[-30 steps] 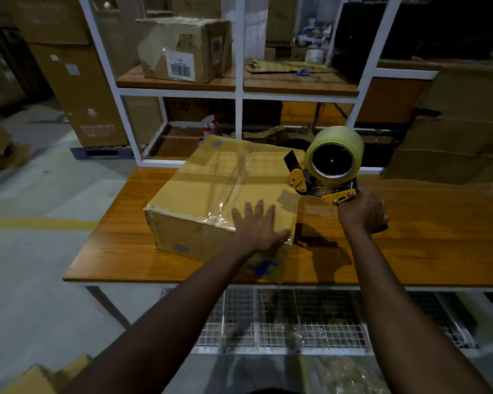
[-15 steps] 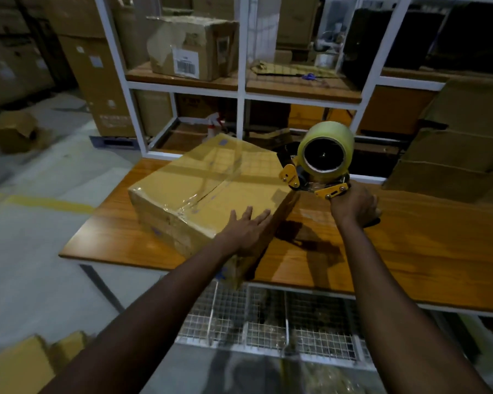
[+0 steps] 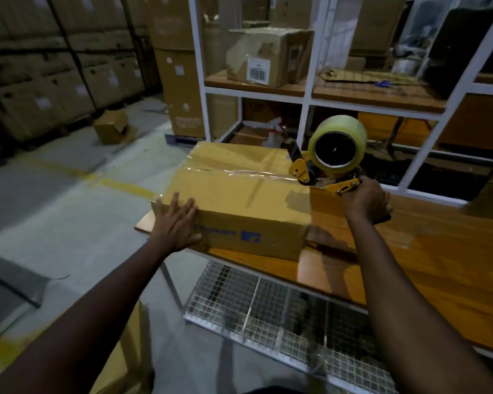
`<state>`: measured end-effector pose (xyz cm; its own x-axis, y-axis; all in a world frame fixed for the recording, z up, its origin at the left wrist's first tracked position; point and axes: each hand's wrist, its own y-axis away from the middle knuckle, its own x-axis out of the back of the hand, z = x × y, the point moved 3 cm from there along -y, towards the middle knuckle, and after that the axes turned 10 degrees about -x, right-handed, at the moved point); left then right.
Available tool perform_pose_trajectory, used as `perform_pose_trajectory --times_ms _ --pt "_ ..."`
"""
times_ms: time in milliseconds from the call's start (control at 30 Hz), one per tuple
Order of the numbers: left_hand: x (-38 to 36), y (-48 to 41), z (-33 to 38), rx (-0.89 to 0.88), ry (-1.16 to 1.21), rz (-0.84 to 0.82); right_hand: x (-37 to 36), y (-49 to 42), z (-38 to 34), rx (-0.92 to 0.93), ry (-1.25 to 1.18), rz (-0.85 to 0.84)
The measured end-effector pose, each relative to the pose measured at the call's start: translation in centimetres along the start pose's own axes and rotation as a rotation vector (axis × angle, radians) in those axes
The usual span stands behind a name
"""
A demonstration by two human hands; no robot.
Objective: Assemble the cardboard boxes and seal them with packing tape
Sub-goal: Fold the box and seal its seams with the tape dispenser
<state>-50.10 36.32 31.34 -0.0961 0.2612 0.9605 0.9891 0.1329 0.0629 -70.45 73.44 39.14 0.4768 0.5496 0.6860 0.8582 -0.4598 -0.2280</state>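
Head view: box (image 3: 239, 200), now rotated, sits at the bench (image 3: 410, 265) left front corner. Left hand (image 3: 177, 223) presses it, fingers spread flat. Right hand (image 3: 366, 200) grips the tape dispenser (image 3: 330, 155) at the box's right edge. Another strip appears due.

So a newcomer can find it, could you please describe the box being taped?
Find the wooden table before the white shelving. On its left end lies a cardboard box, the left hand flat on its near corner. Unlike the shelf box and floor box, it bears clear tape across its top and blue print on its side.
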Motion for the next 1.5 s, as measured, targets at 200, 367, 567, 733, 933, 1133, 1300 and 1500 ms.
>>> perform_pose_trajectory --times_ms 200,367,567,733,933,1133,1300,1500 --pt "1.5 -2.6 5.0 0.241 0.37 0.026 0.7 -0.5 1.1 0.024 -0.015 0.002" --pt "5.2 -6.9 17.2 -0.005 0.403 0.052 2.0 -1.6 2.9 -0.048 -0.019 0.018" --pt "5.8 -11.5 21.1 0.005 0.366 -0.048 3.6 -2.9 4.4 -0.058 0.004 0.039" --pt "5.5 -11.5 21.7 -0.123 0.343 -0.029 3.7 -3.3 4.4 -0.023 0.028 0.055" --pt "4.4 -7.7 20.5 -0.394 0.197 0.045 1.9 -1.8 1.9 0.036 0.014 0.006" --pt "2.1 -3.0 12.4 -0.547 0.087 0.138 -1.0 2.0 -2.4 0.146 -0.01 -0.111" --pt "0.2 0.3 5.0 -0.403 0.091 0.231 -3.8 6.0 -6.3 0.237 -0.017 -0.189" --pt "-1.5 0.8 0.8 -0.418 0.092 0.235 -6.2 10.4 -10.6 0.283 -0.022 -0.237"
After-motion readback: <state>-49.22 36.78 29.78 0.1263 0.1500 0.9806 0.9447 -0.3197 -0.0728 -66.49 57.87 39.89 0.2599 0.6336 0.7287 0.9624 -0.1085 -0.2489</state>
